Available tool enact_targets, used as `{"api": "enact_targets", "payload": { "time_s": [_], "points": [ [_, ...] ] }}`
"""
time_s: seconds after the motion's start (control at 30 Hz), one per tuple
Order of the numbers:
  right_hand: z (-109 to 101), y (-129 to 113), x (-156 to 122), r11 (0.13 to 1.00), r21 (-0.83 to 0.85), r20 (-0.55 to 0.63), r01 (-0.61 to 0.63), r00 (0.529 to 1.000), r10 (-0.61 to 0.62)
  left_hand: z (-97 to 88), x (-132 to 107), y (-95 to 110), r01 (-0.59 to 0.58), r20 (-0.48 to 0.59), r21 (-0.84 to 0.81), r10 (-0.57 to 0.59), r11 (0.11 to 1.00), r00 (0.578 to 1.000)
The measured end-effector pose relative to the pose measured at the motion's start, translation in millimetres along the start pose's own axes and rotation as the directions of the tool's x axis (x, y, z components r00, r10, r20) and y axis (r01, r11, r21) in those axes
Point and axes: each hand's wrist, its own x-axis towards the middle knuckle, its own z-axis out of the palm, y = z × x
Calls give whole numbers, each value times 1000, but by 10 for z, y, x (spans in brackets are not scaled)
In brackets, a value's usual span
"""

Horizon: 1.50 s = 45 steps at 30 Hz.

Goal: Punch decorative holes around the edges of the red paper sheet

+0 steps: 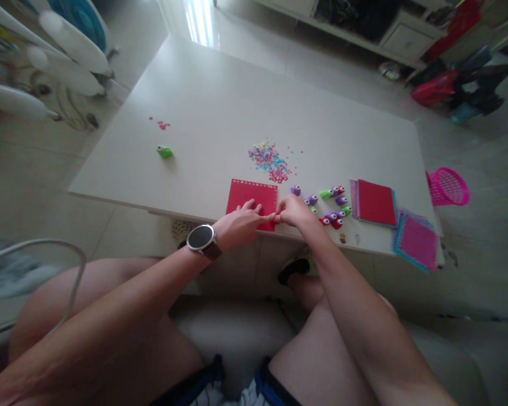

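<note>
A red square sheet (251,194) lies at the table's near edge, with a row of small pale marks or holes along its far side. Across its lower part rests my left hand (246,219), fingers spread and a watch on the wrist. My right hand (291,211) is closed in a pinch at the sheet's right edge, touching the left fingertips; what it pinches is too small to make out. Just beyond the sheet is a pile of pink, blue and pale confetti bits (271,160). Small purple, green and red big-eyed craft punches (331,216) cluster right of my right hand.
A stack of red and coloured sheets (376,203) lies to the right, beside glittery pink and blue sheets (417,239) overhanging the corner. A lone green punch (165,151) and red bits (163,125) sit at left. A pink basket (449,186) stands beyond the right edge.
</note>
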Motion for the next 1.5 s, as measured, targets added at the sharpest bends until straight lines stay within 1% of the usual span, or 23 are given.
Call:
{"api": "enact_targets", "payload": {
  "time_s": [0.27, 0.37, 0.5, 0.6, 0.7, 0.77, 0.9, 1.0, 1.13, 1.23, 1.33, 1.4, 1.5],
  "points": [
    [68, 49, 61, 1000, 23, -32, 9, 999, -8, 22, 5, 24, 12, 2, 41, -13, 999, 1000],
    [68, 45, 67, 1000, 20, -32, 16, 999, -16, 20, 6, -3, -8, 2, 31, 7, 999, 1000],
    [-7, 86, 28, 994, 92, 17, 55, 998, -57, 28, -4, -50, -60, -28, 5, 60, 998, 998],
    [-91, 153, -21, 990, 109, 3, 86, 996, -87, 37, -15, -46, -33, -50, -10, 32, 999, 998],
    [-117, 198, -62, 991, 81, -40, 108, 994, -105, 46, -17, -14, -6, -48, -10, 6, 1000, 999],
    [-78, 206, -78, 989, 38, -47, 146, 988, -144, 53, -15, 7, 2, -41, -3, -3, 1000, 999],
    [45, 222, -90, 968, -139, -77, 207, 973, -219, 73, -8, 24, 8, -45, 2, -8, 1000, 999],
    [76, 290, -95, 956, -211, -89, 203, 970, -226, 75, -5, 9, 12, -44, -2, -12, 1000, 999],
    [62, 393, -119, 959, -235, -115, 159, 975, -190, 26, -21, -21, 23, -52, -19, -24, 1000, 998],
    [54, 394, -150, 964, -215, -154, 153, 970, -188, -41, -44, -9, 63, -67, -21, -64, 998, 996],
    [43, 334, -182, 966, -132, -166, 222, 956, -242, -98, -61, 14, 98, -65, -9, -98, 995, 993],
    [39, 288, -204, 961, -53, -122, 271, 954, -275, -117, -67, 15, 113, -62, -5, -113, 994, 992],
    [49, 235, -234, 951, 37, -39, 308, 951, -306, -115, -74, -7, 127, -76, 1, -126, 992, 989]
  ]
}}
